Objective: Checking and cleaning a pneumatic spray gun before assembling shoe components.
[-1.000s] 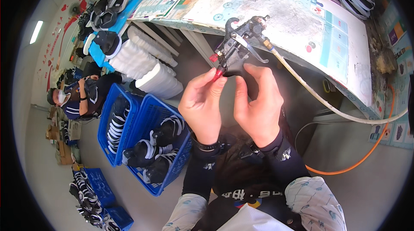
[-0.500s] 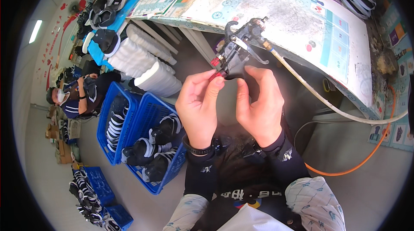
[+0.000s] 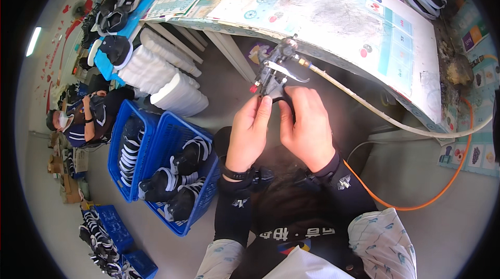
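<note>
Brought the spray gun (image 3: 274,70) lower since half a second ago, and closed the right hand (image 3: 310,128) toward the left hand (image 3: 249,133). Pinching the gun's lower end with left thumb and fingers, curling right fingers about its black part. Holding its body at twelve o'clock from both hands, with the hose (image 3: 364,102) running toward four.

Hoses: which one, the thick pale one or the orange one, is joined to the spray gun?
The thick pale hose: its brass-coloured fitting meets the spray gun, while the orange hose curves away at the right, not touching the gun.
</note>
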A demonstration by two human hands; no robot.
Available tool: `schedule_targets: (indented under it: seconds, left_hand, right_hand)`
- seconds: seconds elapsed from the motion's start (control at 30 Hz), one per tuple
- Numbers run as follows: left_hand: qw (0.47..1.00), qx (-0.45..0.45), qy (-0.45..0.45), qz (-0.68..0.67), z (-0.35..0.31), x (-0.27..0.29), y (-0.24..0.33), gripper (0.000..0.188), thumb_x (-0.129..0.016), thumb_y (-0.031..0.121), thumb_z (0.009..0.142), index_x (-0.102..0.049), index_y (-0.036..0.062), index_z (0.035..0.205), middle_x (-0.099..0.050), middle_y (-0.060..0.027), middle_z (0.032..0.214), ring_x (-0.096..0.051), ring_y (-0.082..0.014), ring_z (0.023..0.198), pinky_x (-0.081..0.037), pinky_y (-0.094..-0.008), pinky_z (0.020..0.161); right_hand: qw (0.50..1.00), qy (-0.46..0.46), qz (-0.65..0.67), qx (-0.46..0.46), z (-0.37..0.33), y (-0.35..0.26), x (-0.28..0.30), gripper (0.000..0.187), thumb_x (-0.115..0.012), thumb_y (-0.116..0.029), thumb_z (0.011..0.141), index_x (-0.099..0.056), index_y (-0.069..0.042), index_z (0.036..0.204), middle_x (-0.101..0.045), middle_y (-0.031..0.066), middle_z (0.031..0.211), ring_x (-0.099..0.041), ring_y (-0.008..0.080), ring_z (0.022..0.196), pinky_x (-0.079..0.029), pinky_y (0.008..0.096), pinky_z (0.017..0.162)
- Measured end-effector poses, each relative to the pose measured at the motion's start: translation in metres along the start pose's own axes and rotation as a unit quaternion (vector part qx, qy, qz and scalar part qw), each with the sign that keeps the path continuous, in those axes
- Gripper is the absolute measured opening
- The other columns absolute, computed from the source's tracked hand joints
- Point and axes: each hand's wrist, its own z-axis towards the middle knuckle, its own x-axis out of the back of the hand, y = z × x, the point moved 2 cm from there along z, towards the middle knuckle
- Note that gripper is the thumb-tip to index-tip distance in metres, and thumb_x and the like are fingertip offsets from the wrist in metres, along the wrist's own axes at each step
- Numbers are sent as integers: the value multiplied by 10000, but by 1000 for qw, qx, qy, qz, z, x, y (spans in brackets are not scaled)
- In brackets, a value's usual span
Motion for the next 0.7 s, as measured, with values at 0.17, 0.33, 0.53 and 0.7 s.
schedule_targets:
  seconds: [0.17,0.33,0.53,0.7]
  left_hand:
    - [997,30,48,-59,3,-12,-20,266,-546,270,1128,-581,90,935,-381,105,690,-295,3,549,-222,-221,485]
    - [996,-9,42,-77,-6,-11,-29,217,-542,213,1125,-597,60,982,-391,92,696,-308,-9,555,-231,-227,491]
    - [995,-58,0,-87,-22,-6,-41,214,-544,154,1115,-634,-15,1213,-418,78,715,-335,-12,581,-260,-223,517]
    - [984,-121,-80,100,-29,-5,-22,284,-566,131,1100,-600,-69,1299,-714,-71,1071,-647,-116,887,-514,-264,817]
  right_hand:
    - [997,-61,4,-46,-7,3,5,297,-723,18,864,-605,20,1137,-587,205,1181,-647,433,938,-556,453,792]
    - [998,-31,49,-38,-23,6,29,342,-793,-46,843,-575,33,1095,-576,194,1127,-661,384,925,-565,429,767]
    - [790,-359,385,-315,-36,53,39,397,-678,-342,1051,-619,13,1219,-728,124,1056,-710,169,965,-570,324,806]
    - [707,-355,479,-380,-20,55,24,285,-582,-297,1107,-621,-16,1081,-619,39,688,-550,95,528,-426,241,500]
